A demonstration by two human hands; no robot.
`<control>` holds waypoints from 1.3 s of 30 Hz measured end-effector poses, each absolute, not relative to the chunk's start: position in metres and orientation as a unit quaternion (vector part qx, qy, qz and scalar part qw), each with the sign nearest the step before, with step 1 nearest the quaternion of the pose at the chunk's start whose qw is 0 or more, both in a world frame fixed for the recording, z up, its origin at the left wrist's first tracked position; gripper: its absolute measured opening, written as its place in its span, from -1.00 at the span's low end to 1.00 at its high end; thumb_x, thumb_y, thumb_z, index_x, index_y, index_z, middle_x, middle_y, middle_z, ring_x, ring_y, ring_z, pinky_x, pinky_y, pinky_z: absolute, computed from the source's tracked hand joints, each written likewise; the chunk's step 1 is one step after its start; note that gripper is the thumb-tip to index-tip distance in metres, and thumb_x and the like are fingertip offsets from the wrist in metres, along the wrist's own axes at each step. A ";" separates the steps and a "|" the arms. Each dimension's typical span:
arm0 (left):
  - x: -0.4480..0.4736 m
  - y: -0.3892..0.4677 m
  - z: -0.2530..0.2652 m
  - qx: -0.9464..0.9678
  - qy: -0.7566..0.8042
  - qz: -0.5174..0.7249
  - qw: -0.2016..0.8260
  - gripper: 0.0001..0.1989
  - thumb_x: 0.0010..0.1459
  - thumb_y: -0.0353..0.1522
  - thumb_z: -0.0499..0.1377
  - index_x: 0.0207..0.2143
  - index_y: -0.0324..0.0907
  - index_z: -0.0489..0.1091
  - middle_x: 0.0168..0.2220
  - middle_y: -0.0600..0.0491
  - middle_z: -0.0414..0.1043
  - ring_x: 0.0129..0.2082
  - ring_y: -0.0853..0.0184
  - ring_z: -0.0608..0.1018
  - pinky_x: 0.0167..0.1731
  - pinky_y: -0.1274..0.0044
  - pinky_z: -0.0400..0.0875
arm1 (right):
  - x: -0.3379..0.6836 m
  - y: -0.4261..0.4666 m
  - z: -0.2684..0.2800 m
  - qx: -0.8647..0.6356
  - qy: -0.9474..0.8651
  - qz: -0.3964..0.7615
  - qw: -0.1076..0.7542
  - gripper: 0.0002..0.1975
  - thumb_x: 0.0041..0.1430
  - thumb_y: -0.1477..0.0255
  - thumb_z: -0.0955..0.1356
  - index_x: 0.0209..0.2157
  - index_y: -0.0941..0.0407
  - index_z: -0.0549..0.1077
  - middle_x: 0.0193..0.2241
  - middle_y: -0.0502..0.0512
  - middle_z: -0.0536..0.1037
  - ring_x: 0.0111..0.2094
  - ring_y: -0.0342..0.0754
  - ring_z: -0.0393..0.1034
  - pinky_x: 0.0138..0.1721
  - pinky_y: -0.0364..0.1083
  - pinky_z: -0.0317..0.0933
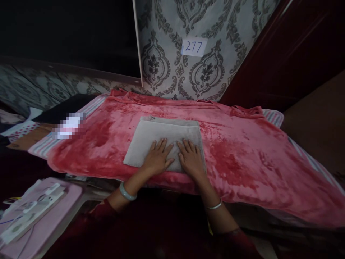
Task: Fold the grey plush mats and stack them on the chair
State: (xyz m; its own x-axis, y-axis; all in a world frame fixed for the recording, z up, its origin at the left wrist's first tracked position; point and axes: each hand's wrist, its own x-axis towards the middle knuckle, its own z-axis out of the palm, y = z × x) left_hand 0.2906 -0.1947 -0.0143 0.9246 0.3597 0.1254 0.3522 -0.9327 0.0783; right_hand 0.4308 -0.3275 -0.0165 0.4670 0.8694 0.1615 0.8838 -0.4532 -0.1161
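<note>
A folded grey towel (pixel 167 131) lies in the middle of a red plush blanket (pixel 231 154) that covers the table. Its upper layer stops short of the back edge, where a strip of the lower layer shows with a small dark mark. My left hand (pixel 157 157) rests flat on the towel's front half, fingers spread. Beside it, my right hand (pixel 191 158) also lies flat on the cloth, nearer its right edge, with fingers extended. Neither hand grips anything. A small gap separates the two hands.
A striped cover (pixel 275 117) shows under the blanket's edges. At the lower left, a white power strip (pixel 32 214) with cords lies on a pink surface (pixel 67 198). Behind stand a large dark screen (pixel 67 36) and a patterned wall bearing a paper marked 277 (pixel 194 46).
</note>
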 end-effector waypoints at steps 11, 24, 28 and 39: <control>0.225 -0.127 0.005 0.931 0.364 0.034 0.015 -0.38 0.40 -0.14 -0.08 0.39 -0.26 0.15 0.44 -0.21 0.05 0.45 0.00 0.09 0.34 -0.01 0.06 | 0.434 -0.327 -0.017 -0.848 -0.519 -0.019 0.109 -0.46 0.43 0.34 0.18 0.39 -0.02 0.21 0.44 0.11 0.10 0.44 0.15 -0.08 0.37 0.24 -0.13; 0.355 -0.108 0.028 0.983 0.179 0.026 0.039 -0.33 0.38 -0.13 -0.01 0.43 -0.21 0.06 0.46 -0.20 -0.02 0.47 0.07 0.05 0.41 0.08 -0.12 | 0.505 -0.254 0.022 -0.895 -0.436 -0.030 0.095 -0.39 0.45 0.21 0.17 0.43 0.12 0.12 0.45 0.29 0.05 0.45 0.19 -0.10 0.38 0.24 -0.16; 0.357 -0.098 0.002 0.982 0.184 0.038 0.033 -0.35 0.40 -0.12 -0.06 0.44 -0.19 0.05 0.47 -0.17 -0.03 0.47 0.12 0.04 0.42 0.12 -0.18 | 0.506 -0.255 0.001 -0.898 -0.430 -0.015 0.091 -0.38 0.47 0.16 0.12 0.44 0.09 0.09 0.47 0.25 -0.01 0.46 0.17 -0.15 0.39 0.21 -0.19; 0.306 -0.052 0.003 0.965 0.256 0.051 0.026 -0.35 0.41 -0.14 -0.09 0.45 -0.18 0.03 0.48 -0.16 -0.06 0.49 0.09 -0.02 0.39 0.01 -0.15 | 0.513 -0.256 -0.013 -0.889 -0.442 -0.032 0.115 -0.38 0.47 0.15 0.07 0.43 0.09 0.12 0.45 0.30 0.03 0.45 0.19 -0.11 0.36 0.31 -0.15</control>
